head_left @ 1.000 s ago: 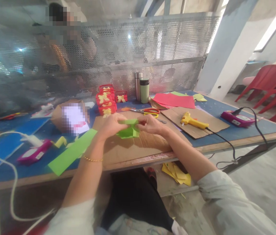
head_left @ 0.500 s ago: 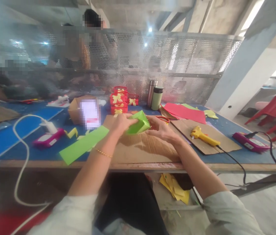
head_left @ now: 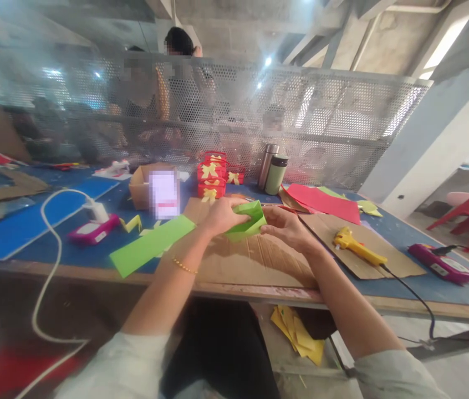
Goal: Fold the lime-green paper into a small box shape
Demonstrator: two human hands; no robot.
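A folded bright-green paper box (head_left: 245,226) is held just above the cardboard sheet in front of me. My left hand (head_left: 219,215) is closed on its left side, thumb over the edge. On the right end, the bent fingers and thumb of my right hand (head_left: 286,226) grip the box's edge. Part of the box is hidden behind my left fingers. A flat green paper strip (head_left: 151,246) lies to the left, next to my left wrist. Under my hands is the brown cardboard sheet (head_left: 255,263).
A yellow glue gun (head_left: 359,247) rests on another cardboard piece (head_left: 401,265) at right. Purple power strips (head_left: 95,230) sit on both sides. Red boxes with gold bows (head_left: 212,174), a phone (head_left: 164,194), bottles (head_left: 276,174) and red paper (head_left: 324,202) stand or lie behind.
The view has shifted, so the table things appear farther right. The green box has tilted, showing more of its hollow inside. My right fingers have drawn closer together at its end.
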